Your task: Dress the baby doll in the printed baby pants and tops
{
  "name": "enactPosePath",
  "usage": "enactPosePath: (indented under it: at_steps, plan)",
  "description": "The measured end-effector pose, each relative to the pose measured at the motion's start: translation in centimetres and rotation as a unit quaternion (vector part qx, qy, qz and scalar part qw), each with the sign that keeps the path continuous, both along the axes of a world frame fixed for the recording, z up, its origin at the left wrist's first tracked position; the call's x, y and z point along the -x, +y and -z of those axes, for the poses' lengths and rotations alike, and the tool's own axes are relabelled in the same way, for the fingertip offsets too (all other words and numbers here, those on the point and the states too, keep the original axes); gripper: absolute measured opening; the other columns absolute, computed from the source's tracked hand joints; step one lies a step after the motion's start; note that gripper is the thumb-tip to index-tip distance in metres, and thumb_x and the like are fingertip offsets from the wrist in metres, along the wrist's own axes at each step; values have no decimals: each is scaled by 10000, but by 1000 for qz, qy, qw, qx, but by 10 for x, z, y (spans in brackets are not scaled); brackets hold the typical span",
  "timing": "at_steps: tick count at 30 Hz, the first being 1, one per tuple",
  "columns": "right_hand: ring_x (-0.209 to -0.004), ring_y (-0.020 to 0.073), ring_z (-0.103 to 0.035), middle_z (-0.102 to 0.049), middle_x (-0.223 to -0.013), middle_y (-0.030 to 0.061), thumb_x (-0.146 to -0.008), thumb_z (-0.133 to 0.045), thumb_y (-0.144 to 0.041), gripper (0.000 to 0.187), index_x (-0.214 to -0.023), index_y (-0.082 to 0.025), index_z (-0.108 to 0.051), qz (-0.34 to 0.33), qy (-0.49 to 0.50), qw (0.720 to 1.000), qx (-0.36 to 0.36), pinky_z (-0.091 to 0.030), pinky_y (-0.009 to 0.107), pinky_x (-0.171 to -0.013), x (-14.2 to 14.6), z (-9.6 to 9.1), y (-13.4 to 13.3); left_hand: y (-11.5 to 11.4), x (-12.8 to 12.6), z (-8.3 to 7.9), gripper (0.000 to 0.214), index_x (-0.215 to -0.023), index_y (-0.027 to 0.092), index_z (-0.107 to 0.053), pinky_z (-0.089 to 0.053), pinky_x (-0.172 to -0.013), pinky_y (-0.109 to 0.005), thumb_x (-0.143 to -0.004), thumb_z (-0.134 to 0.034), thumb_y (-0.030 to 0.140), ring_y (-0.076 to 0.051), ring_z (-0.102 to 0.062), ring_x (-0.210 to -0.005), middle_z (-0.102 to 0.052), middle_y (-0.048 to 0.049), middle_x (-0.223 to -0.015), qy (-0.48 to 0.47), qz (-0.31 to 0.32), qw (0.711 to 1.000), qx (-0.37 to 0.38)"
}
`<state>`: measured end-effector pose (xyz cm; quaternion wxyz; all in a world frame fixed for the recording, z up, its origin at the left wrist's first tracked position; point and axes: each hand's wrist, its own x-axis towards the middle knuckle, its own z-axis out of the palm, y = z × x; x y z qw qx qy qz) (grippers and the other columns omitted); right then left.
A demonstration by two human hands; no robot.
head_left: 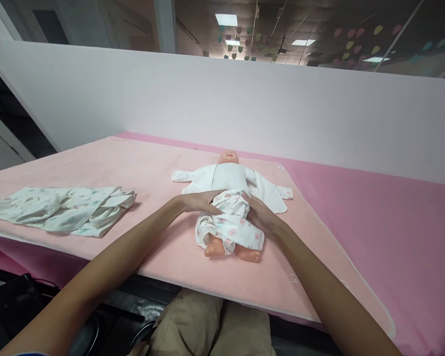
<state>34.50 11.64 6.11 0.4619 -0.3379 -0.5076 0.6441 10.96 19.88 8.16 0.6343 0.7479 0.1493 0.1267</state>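
A baby doll [229, 157] lies on its back on the pink mat, feet toward me. It wears an open white jacket [198, 179], its sleeves spread to both sides, and patterned white pants [232, 230]. Bare feet poke out of the leg ends. My left hand [203, 201] grips the waist of the pants on the doll's left-hand side in view, thumb over the cloth. On the opposite side my right hand [261, 213] holds the same waistband, its fingertips partly hidden by bunched fabric.
Folded baby clothing [66, 210] with a pale print lies on the left of the pink mat [152, 163]. A white wall panel [222, 104] rises behind the table. The table's front edge runs just above my knees.
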Motion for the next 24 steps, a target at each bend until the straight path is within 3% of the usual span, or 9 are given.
enactPosePath:
  at_steps: [4, 7, 11, 14, 19, 24]
  plan:
    - [-948, 247, -726, -780, -1055, 81, -952, -730, -669, 546, -1277, -231, -709, 7, -2, 1000, 2, -591, 362, -836, 5, 0, 1, 5, 6, -1, 759, -1355, 205, -709, -589, -975, -385, -683, -986, 425, -335, -712, -1202, -781, -114, -1247, 69, 50, 996, -13]
    - [-972, 255, -727, -785, -1077, 87, -945, -716, -709, 571, -1228, -214, -738, -11, -70, 997, 17, -593, 347, -796, -3, -1, 0, 6, 10, 1, 657, -1294, 173, -741, -601, -964, -410, -748, -953, 471, -328, -747, -1125, -802, -135, -1163, 37, 35, 999, 5]
    - [-1043, 268, -733, -793, -1108, 83, -900, -811, -639, 561, -1250, -205, -749, -53, -174, 983, -17, -595, 340, -832, -17, -4, -5, 6, 12, 3, 676, -1329, 123, -717, -590, -1039, -452, -820, -902, 529, -341, -741, -1184, -770, -213, -1262, -56, -17, 996, 65]
    - [-1137, 296, -731, -785, -1214, 96, -858, -889, -531, 575, -1308, -205, -740, -74, -161, 984, -29, -596, 398, -966, -18, -5, -7, 3, 9, 1, 662, -1377, 135, -696, -571, -1090, -465, -877, -852, 540, -334, -715, -1259, -733, -217, -1362, -45, -26, 995, 87]
    - [-1202, 330, -724, -791, -1233, 117, -906, -818, -581, 606, -1369, -205, -713, -27, -36, 999, -10, -562, 464, -1076, -8, -7, -7, -2, 5, -2, 671, -1387, 207, -714, -548, -1133, -471, -824, -900, 521, -337, -682, -1326, -747, -132, -1379, 34, -2, 999, 24]
    - [-1239, 329, -705, -759, -1332, 108, -952, -764, -601, 565, -1370, -223, -722, -49, -133, 990, -8, -540, 486, -1111, -16, -8, -6, -5, 5, -4, 658, -1385, 202, -716, -531, -1147, -470, -845, -874, 543, -340, -665, -1351, -741, -129, -1397, 15, -21, 1000, 2]
